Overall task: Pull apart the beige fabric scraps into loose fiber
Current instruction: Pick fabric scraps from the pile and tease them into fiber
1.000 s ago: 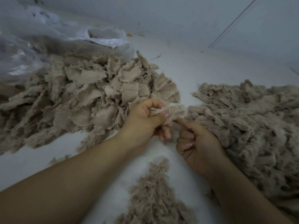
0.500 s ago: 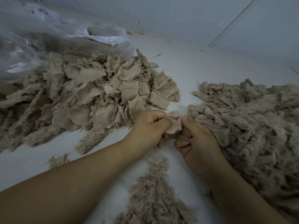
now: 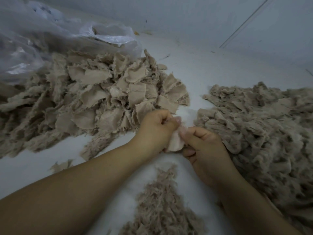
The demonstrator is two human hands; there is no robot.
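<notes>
Beige scraps (image 3: 105, 99) on the left, duller grey-beige fluff (image 3: 264, 126) on the right, a paler pinkish-beige scrap (image 3: 175, 142) between, white floor (image 3: 194, 68), clear bag (image 3: 42, 39).

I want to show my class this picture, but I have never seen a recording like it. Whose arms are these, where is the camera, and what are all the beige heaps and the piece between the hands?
There is no machine here. A person wears a wide-angle camera on the head, so you look down along their own bare arms. The left hand and the right hand both have a grip on one small beige scrap and pinch it between them. On the white surface lie three heaps: flat fabric scraps on the left, a fluffier heap on the right, and loose fiber near the person. A clear plastic bag lies behind the scraps.
</notes>
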